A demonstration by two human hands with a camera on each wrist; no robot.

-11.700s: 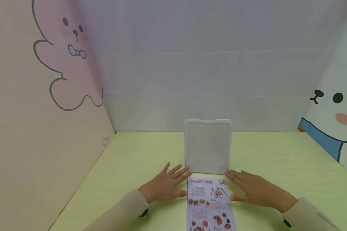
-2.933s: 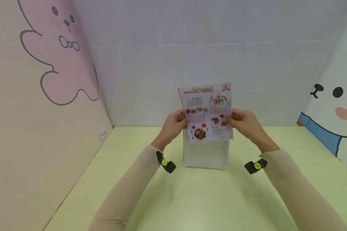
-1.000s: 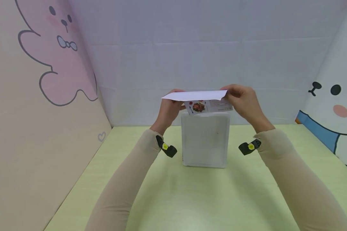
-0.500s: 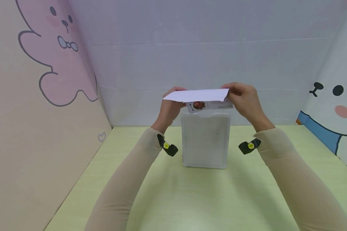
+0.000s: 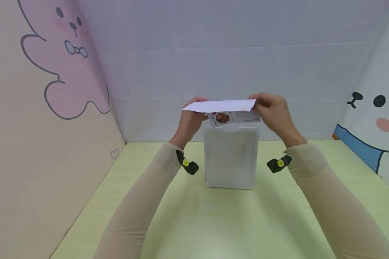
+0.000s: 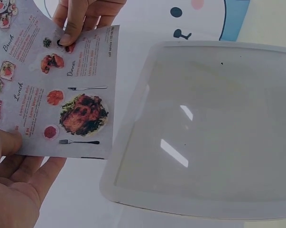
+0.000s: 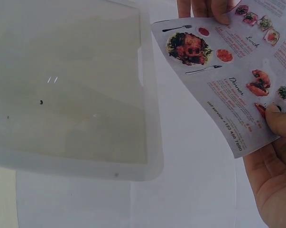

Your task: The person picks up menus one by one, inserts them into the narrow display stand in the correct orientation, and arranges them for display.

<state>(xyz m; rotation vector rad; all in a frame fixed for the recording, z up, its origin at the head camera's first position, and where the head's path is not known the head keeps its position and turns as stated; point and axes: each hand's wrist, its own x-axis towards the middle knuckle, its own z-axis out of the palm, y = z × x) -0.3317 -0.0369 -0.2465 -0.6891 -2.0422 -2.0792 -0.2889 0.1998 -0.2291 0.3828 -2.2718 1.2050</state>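
A printed restaurant menu sheet (image 5: 220,105) is held up between both hands, its upper part bent toward me so the white back shows. My left hand (image 5: 188,126) pinches one side of it between thumb and fingers. On the other side, my right hand (image 5: 275,113) grips the sheet the same way. Just below the menu's lower edge stands a clear upright sign holder (image 5: 231,158) with a pale rim and a notched top. In the left wrist view, the menu's printed face (image 6: 86,61) lies beside the holder's top edge. Neither hand touches the holder (image 7: 86,95).
The holder stands on a pale yellow-green table (image 5: 227,223). A white cloth backdrop (image 5: 188,72) rises behind it. Cartoon-printed side panels (image 5: 68,72) flank the table. Black wrist cameras (image 5: 190,167) hang below both sleeves.
The menu has gone from lying on the table to being held above the holder, then was raised and bent toward me. Over the last half second it has hardly moved.
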